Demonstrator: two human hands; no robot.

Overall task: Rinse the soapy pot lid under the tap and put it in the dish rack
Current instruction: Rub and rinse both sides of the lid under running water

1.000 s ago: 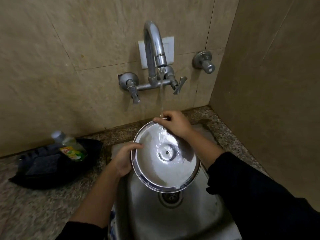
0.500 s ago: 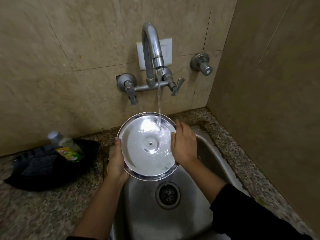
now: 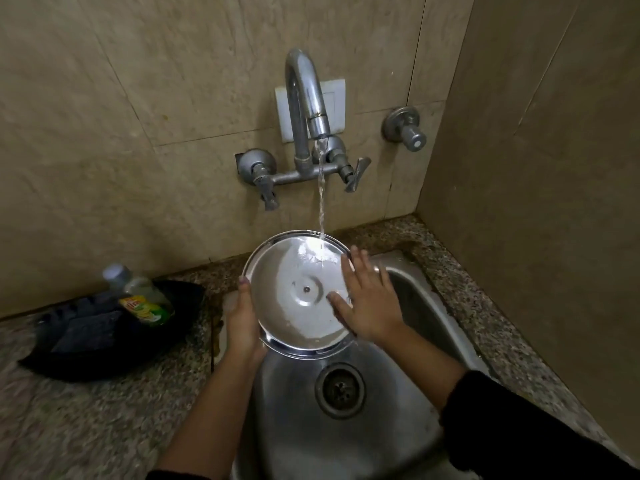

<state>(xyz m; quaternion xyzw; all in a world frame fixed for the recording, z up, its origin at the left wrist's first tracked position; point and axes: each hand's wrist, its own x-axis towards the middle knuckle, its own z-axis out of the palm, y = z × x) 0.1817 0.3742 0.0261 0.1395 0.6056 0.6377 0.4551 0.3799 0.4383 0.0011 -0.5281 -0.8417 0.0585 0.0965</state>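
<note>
Pot lid (image 3: 298, 296) held tilted over sink (image 3: 408, 427), inner face up, catching water stream (image 3: 321, 209) near its far rim so runoff sheets down toward drain (image 3: 341, 385). Thin polished steel disc, raised rim, small rivet at centre. Left hand (image 3: 244, 323) closed on left edge, carrying the weight. Right hand (image 3: 369, 301) open flat, fingers spread, palm on lid's right side, probably wiping off soap. Chrome tap (image 3: 304, 109) on beige tile wall. Speckled granite counter (image 3: 69, 420). No dish rack clearly identifiable.
</note>
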